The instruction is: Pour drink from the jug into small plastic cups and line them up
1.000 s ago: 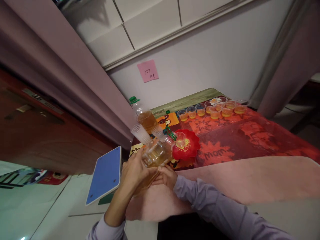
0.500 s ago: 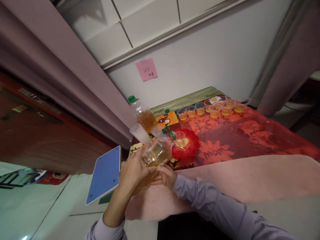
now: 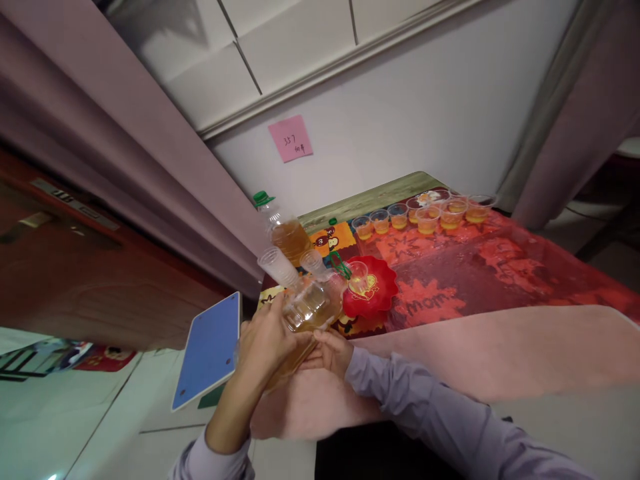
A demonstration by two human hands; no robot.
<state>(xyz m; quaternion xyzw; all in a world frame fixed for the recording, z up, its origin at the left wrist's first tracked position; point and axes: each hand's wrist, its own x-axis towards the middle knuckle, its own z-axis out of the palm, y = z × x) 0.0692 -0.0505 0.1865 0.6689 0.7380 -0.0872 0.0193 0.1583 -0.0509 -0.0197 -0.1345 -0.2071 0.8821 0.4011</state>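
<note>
Both hands grip a clear plastic bottle (image 3: 310, 308) of amber liquid, tipped over the near edge of the table with its mouth end toward a red scalloped dish (image 3: 385, 287). My left hand (image 3: 264, 341) wraps around its left side. Against its lower right side presses my right hand (image 3: 330, 351), fingers partly hidden underneath. A clear plastic cup (image 3: 359, 275) stands in the dish, just beyond the bottle; whether liquid is flowing I cannot tell. Behind the bottle are a stack of clear cups (image 3: 277, 264) and another clear cup or short stack (image 3: 313, 261).
A second large bottle (image 3: 290, 240) with a green cap stands at the back left. Several cups with yellow-orange liquid (image 3: 427, 220) line the table's far side. A green plastic handle (image 3: 340, 265) lies by the dish. A blue board (image 3: 207, 350) is left of my left hand.
The view has shifted very slightly. Both hands keep their grip on the tilted bottle, with hardly any visible movement.
</note>
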